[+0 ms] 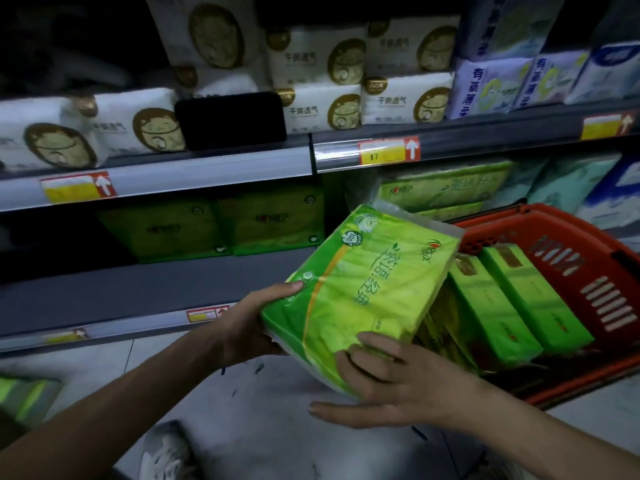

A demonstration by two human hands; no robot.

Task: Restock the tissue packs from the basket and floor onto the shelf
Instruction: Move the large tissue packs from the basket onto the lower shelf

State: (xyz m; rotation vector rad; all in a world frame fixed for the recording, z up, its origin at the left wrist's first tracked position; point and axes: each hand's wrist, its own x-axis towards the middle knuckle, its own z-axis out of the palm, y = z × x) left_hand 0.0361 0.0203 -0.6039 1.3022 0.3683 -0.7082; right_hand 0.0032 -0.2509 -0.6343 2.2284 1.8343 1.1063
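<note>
Head view, the only one here: I'd say the job is roughly mid-way. Both hands hold one green tissue pack (363, 289) in the air, between the red basket (606, 299) and the lower shelf (156, 289). The left hand (249, 323) grips its left edge with the thumb on top, and the right hand (391, 382) has its fingers curled over the near corner. So this pack isn't shelved yet.

A few green packs on the shelf (214, 230) sit at the back, with bare shelf in front of them — plenty of room, by the look of it. Left to do: at least two boxed green packs in the basket (502, 306), plus one blurry green pack on the floor (27, 400) at far left.

Around it: white packs (138, 126) fill the upper shelf, with blue-ish ones further right. A shoe (166, 452) shows on the floor below. Nothing really blocks the way to the shelf — though the upper shelf's front edge (173, 174) overhangs, so the pack probably has to go in low.
</note>
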